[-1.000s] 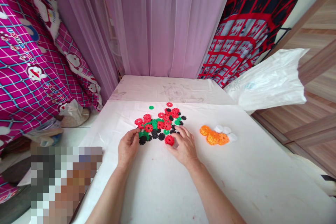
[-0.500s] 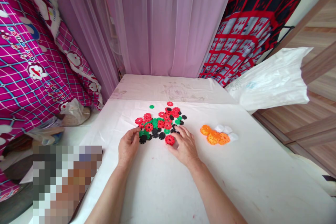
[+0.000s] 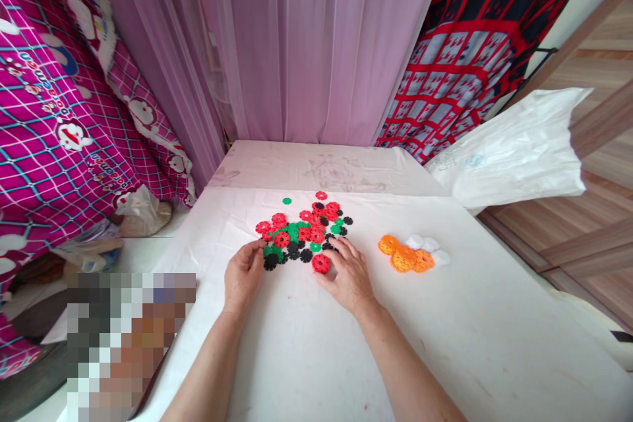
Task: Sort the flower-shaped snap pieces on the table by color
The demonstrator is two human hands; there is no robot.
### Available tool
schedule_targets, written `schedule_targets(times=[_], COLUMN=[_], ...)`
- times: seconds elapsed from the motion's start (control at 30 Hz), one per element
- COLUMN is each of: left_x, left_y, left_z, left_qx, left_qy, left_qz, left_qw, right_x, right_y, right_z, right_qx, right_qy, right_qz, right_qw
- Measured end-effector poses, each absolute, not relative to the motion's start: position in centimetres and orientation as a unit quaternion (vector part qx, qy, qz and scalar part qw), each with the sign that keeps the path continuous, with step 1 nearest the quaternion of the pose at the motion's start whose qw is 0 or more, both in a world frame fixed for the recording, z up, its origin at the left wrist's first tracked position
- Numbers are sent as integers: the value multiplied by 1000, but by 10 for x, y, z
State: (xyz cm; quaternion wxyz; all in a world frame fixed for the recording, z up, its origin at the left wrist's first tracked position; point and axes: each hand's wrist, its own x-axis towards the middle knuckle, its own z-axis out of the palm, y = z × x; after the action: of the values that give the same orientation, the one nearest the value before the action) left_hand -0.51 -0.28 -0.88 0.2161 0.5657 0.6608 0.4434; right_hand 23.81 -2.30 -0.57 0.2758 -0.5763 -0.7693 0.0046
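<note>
A loose pile of red, green and black notched discs lies on the white-covered table. My left hand rests at the pile's left edge, fingers curled together beside the black and green discs; what they hold, if anything, is hidden. On the right side of the pile, my right hand is spread, its thumb and fingers apart around a red disc stack that sits on the table. Farther right are orange discs in overlapping stacks, with white discs behind and beside them.
The table has a flowered cloth strip at its far end, against a purple curtain. A white plastic bag stands at the right edge. Pink patterned fabric hangs at left, and a blurred-out object lies low left.
</note>
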Motion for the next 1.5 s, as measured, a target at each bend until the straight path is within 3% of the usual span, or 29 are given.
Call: schedule_targets(times=[0.17,0.43,0.7,0.87,1.17,1.5], left_x=[-6,-6,-6,-6,-5,-5], left_y=[-2,-3,-1,-1,-2,-2], left_z=[-14,-12,-13,-13,-9,-13], left_qx=[567,558,560,562,565,560], left_qy=[660,663,664,663,663,663], left_qz=[444,446,442,442,440,443], left_qw=[213,224,223,221,218,226], right_x=[242,229,218,218,244,237], right_y=[-9,40,52,55,-9,-21], right_z=[5,29,34,34,21,9], right_qx=[-586,-667,-682,-697,-618,-589], right_qy=[-760,-733,-723,-696,-715,-748], right_qz=[-5,49,75,124,131,88], right_qw=[282,126,78,119,300,294])
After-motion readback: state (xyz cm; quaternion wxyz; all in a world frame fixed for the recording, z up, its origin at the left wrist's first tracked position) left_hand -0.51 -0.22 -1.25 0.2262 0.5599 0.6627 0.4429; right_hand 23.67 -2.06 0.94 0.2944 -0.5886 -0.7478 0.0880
